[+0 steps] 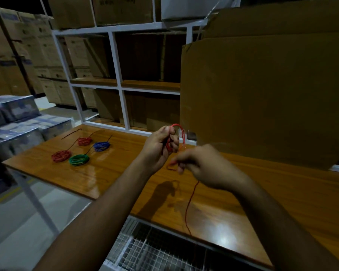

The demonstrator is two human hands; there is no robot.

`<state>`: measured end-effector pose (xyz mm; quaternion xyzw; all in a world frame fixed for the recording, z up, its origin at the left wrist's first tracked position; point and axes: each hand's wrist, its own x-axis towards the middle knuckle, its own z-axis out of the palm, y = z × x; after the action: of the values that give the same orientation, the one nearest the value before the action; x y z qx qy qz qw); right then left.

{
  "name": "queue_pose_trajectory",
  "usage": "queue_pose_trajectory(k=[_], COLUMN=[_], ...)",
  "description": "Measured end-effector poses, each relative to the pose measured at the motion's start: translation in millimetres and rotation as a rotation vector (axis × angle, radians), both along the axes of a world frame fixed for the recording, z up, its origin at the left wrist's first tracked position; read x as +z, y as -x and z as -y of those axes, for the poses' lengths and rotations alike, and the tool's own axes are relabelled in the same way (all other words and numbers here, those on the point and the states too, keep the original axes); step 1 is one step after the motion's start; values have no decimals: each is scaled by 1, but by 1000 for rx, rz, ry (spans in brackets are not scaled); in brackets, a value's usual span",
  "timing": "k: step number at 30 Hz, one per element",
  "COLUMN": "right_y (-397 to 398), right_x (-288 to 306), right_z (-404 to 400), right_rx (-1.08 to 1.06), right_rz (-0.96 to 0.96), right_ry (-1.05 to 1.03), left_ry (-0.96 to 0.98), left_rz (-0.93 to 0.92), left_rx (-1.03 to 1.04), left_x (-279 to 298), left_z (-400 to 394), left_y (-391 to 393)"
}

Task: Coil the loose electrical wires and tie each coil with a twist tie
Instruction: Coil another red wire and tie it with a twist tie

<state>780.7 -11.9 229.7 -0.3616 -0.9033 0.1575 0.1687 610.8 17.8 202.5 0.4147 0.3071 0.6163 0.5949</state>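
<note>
My left hand (160,147) holds a small coil of red wire (179,132) upright above the wooden table (110,173), fingers curled round the loops. My right hand (200,165) sits just below and to the right, blurred, pinching the same red wire; its loose tail (190,204) hangs down past the table's front edge. Farther left on the table lie several finished coils: two red (61,155) (84,141), one green (79,159) and one blue (101,146), each with a dark tie sticking out.
A large cardboard sheet (262,94) leans at the back right. White shelving (121,89) with boxes stands behind the table. Wrapped packs (18,122) are stacked at the left. A loose dark tie (70,133) lies near the table's far left corner. A wire-mesh grid (151,249) sits below the front edge.
</note>
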Motion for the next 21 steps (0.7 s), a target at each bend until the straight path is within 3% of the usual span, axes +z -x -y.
queue_pose_trajectory(k=[3,5,10,17,21], right_y=[-7,-9,-15,-22,-32], right_x=[9,10,6,-3,-16], right_z=[-9,-17,-42,-60,-70], right_rx=[-216,-311,-403,-376,-409], right_rz=[-392,-504,-526,-736,-550], right_ry=[-226,-256,-306,-87,128], left_ry=[17,44,77,106,90], left_rz=[-23,-2,85,108,182], left_rx=[-49,-71,-106,-261,-266], left_x=[-3,-4,-1,-5,-1], left_z=[5,8,15,19,21], left_y=[-7,-12,-21,-20,-13])
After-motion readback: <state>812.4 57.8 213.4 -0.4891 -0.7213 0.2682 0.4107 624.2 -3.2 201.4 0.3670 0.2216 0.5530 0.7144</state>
